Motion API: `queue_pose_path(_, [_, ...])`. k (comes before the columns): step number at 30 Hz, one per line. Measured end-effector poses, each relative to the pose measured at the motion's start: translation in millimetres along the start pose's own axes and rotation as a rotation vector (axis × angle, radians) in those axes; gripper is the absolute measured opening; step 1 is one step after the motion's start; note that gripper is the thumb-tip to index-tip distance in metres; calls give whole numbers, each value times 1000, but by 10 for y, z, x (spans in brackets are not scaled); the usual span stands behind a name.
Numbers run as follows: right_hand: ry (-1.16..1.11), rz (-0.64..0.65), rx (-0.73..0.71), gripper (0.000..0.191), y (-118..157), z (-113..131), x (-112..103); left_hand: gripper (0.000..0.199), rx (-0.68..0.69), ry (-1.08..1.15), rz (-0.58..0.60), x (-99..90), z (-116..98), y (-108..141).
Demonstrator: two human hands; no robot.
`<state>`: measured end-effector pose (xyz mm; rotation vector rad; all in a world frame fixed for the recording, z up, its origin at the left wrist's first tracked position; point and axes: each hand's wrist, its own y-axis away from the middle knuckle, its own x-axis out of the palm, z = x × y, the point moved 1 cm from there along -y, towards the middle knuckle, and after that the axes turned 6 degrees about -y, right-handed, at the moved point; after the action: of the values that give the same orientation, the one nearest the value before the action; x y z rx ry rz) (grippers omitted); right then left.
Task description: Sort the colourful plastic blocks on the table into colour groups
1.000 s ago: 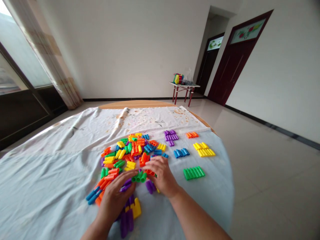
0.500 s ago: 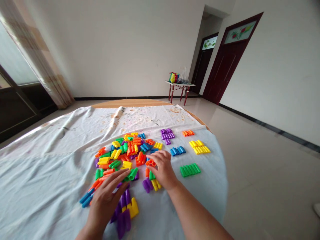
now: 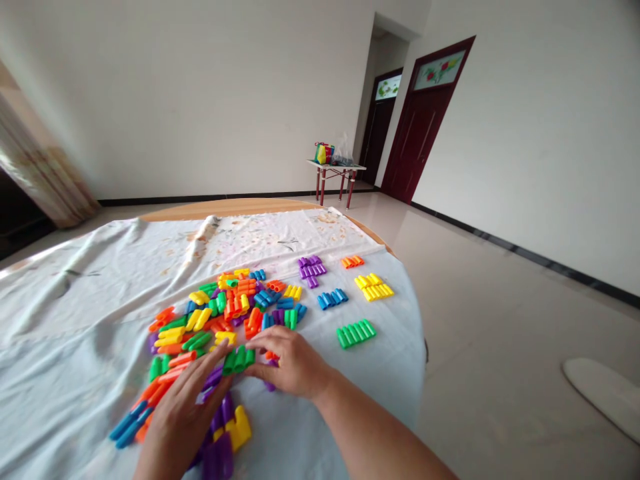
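Between my two hands is a green block of joined plastic tubes [image 3: 239, 360]. My left hand [image 3: 185, 400] grips its left end with the fingertips. My right hand [image 3: 295, 363] pinches the opposite end between thumb and fingers. Under and around them spreads a pile of similar tube blocks: orange ones [image 3: 236, 307], yellow ones [image 3: 199, 319], blue ones [image 3: 131, 421] and purple ones [image 3: 219, 457]. Some pieces beneath both hands are partly hidden.
Sorted by colour on the right of the cloth [image 3: 385, 373] lie a green row [image 3: 356, 333], a blue row [image 3: 333, 299], yellow rows [image 3: 374, 287], an orange row [image 3: 353, 262] and a purple group [image 3: 312, 268]. A small table [image 3: 337, 165] with bags stands by the far wall.
My right hand has moved left from an orange tube block to the green one, and now both hands hold it. The camera view has turned slightly right.
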<state>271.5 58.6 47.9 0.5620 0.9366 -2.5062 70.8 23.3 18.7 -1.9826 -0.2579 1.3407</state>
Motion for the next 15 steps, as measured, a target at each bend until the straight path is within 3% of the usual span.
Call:
queue_pose_path(3, [6,-65,23,32,30,12,-110,61,-99,-16,7,-36,3,-17])
queue_pose_path(6, [35,-76,76,41,115,29,-262,51,-233,-51,-39,-132,54,-48])
queue_pose_path(10, [84,-21,168,48,322,18,-420,36,-391,-122,-61,-240,241,-32])
queue_pose_path(15, [177,99,268,51,558,-59,-502,36,-628,-117,19,-294,395,9])
